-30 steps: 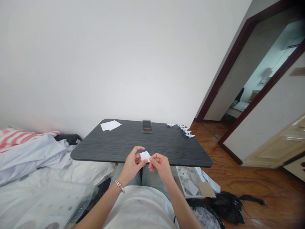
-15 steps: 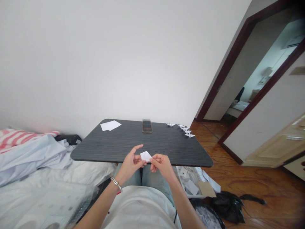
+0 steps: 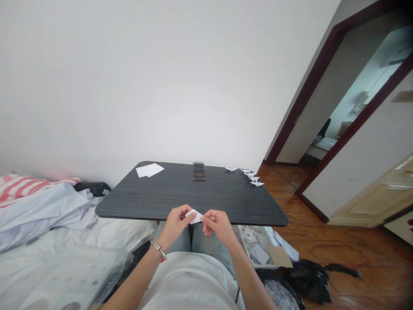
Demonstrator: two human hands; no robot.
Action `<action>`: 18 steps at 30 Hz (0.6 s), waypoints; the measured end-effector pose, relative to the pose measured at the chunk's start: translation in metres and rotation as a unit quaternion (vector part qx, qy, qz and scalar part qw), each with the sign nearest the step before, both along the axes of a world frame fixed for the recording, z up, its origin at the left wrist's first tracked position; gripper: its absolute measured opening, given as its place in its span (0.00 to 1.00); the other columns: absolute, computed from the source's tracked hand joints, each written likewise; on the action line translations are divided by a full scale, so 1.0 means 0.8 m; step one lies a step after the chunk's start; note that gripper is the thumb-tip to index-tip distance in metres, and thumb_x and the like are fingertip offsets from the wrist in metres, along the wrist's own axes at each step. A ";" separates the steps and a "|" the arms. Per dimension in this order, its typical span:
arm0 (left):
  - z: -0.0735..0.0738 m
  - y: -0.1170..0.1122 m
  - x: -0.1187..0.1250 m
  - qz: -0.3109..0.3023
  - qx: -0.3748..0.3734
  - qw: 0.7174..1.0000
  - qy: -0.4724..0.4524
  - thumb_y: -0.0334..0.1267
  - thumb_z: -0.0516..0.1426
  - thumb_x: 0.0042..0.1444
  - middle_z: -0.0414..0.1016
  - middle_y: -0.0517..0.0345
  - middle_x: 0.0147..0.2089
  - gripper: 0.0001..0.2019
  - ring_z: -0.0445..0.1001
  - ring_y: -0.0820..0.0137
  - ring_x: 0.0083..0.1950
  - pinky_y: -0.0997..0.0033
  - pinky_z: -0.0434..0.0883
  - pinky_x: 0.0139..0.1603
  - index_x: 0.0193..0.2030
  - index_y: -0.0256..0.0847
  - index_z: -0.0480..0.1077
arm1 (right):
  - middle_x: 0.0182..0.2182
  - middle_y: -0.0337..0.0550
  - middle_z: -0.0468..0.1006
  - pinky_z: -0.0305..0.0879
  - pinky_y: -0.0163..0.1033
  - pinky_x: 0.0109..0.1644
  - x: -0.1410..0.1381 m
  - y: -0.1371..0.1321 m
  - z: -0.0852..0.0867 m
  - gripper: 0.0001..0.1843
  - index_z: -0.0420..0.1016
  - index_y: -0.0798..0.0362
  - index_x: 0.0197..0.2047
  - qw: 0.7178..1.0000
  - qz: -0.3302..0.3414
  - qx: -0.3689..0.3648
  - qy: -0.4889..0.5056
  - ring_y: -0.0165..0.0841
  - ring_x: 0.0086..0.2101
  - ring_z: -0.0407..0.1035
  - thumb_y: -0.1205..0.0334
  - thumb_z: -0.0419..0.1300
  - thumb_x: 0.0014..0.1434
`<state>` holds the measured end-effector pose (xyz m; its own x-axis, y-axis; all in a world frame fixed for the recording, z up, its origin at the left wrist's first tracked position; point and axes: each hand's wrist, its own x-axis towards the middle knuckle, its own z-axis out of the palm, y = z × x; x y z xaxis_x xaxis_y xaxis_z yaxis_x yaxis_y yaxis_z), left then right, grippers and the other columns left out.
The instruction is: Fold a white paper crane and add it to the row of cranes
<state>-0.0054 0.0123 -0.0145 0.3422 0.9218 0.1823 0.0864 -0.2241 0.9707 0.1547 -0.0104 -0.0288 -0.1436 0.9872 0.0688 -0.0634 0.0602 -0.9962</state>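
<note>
A small folded piece of white paper (image 3: 195, 217) is held between both hands at the table's near edge. My left hand (image 3: 177, 221) pinches its left side, the thumb lying on top and the fingers curled behind. On the right corner, my right hand (image 3: 217, 223) has thumb and forefinger closed, its other fingers curled under. Several small folded white paper shapes with pointed wings, like paper cranes (image 3: 252, 176), sit at the table's far right. White paper sheets (image 3: 150, 169) overlap at the far left.
The dark table (image 3: 145, 198) stands against a white wall. A phone (image 3: 199, 171) lies at its back middle. Below right are a white box (image 3: 258, 249) of papers and black plastic bags (image 3: 308, 280). Bedding (image 3: 129, 232) and clothes (image 3: 54, 206) lie to the left.
My left fingers, spread with the forefinger raised before, have closed onto the paper. The paper has turned and now shows a narrower shape. My right hand keeps its pinch almost in place.
</note>
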 end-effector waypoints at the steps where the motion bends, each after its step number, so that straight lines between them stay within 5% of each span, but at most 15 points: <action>1: 0.000 0.000 0.000 0.004 0.003 1.000 -0.003 0.42 0.55 0.49 0.61 0.65 0.19 0.12 0.58 0.79 0.21 0.80 0.56 0.20 0.22 0.35 0.63 | 0.13 0.35 0.71 0.59 0.28 0.17 0.000 0.001 0.000 0.13 0.68 0.57 0.23 1.000 -0.009 0.004 0.005 0.24 0.13 0.62 0.55 0.59 0.48; 11: 0.003 -0.002 0.004 -0.005 -0.028 0.999 -0.030 0.45 0.52 0.51 0.58 0.65 0.18 0.16 0.55 0.79 0.20 0.80 0.55 0.19 0.20 0.35 0.62 | 0.15 0.36 0.73 0.58 0.28 0.18 -0.002 0.000 0.003 0.12 0.67 0.56 0.24 0.999 -0.031 0.028 0.025 0.24 0.15 0.64 0.55 0.59 0.49; 18: 0.004 -0.003 0.003 -0.012 -0.008 0.998 -0.057 0.39 0.56 0.48 0.66 0.59 0.29 0.14 0.65 0.75 0.28 0.80 0.62 0.24 0.42 0.38 0.66 | 0.13 0.36 0.71 0.57 0.29 0.17 0.005 0.001 0.005 0.15 0.66 0.55 0.22 0.997 -0.048 0.051 0.016 0.25 0.14 0.63 0.52 0.58 0.49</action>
